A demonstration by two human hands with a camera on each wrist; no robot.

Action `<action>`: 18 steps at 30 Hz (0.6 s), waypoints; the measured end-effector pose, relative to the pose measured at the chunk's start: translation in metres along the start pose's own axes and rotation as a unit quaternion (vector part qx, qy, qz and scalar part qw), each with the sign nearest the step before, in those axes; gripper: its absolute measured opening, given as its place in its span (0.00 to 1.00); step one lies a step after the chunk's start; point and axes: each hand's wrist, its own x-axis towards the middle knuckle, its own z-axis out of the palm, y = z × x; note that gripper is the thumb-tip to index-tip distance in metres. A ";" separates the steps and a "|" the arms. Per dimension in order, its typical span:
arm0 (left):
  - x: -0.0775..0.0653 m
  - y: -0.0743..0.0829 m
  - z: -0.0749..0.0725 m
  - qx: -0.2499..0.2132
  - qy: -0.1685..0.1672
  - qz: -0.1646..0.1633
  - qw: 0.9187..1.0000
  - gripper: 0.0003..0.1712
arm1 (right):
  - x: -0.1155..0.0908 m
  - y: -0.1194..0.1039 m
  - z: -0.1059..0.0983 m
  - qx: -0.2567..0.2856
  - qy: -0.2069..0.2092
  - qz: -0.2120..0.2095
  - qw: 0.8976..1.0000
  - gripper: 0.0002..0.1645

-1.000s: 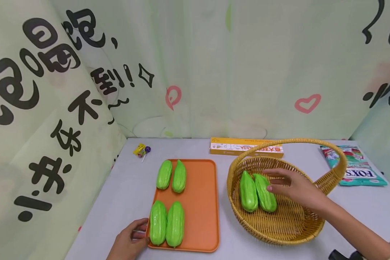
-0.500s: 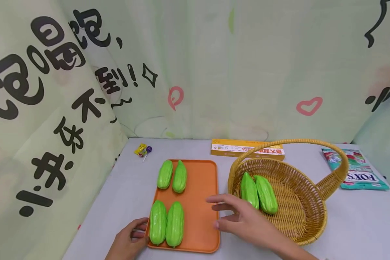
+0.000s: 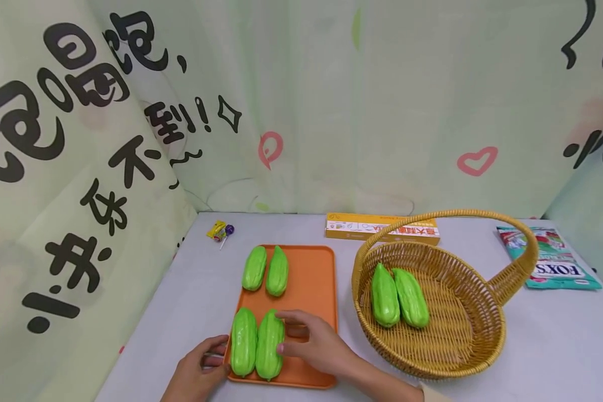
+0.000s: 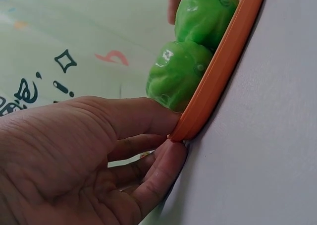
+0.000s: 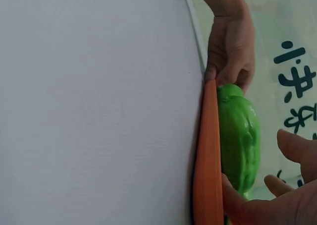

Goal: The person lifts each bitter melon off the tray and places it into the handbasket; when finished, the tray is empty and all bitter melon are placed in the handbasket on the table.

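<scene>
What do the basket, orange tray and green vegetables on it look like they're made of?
Basket: wicker or imitation, slightly shiny, from its weave. Orange tray: probably plastic, smooth, with an even-coloured rim. Green vegetables: perhaps glossy plastic, from their sharp highlights, though possibly real.

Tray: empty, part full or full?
Part full. Four green vegetables lie along the left half of the tray; bare orange surface shows at its far right.

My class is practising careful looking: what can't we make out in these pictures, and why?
Head view: any lettering on the small sweets, too small.
Head view: parts of the yellow box and teal bag, behind the basket handle.
Left wrist view: the green vegetables' far ends, behind their near ends.
Right wrist view: some of the right hand, cut off by the right edge.
</scene>
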 end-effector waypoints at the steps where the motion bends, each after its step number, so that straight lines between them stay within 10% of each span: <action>1: 0.000 0.000 0.000 0.000 0.001 0.000 1.000 0.32 | 0.001 0.001 0.002 0.002 0.003 -0.001 1.000 0.32; 18: 0.000 0.000 0.000 0.000 0.000 -0.005 1.000 0.32 | 0.009 0.004 0.012 -0.004 0.018 0.026 0.999 0.34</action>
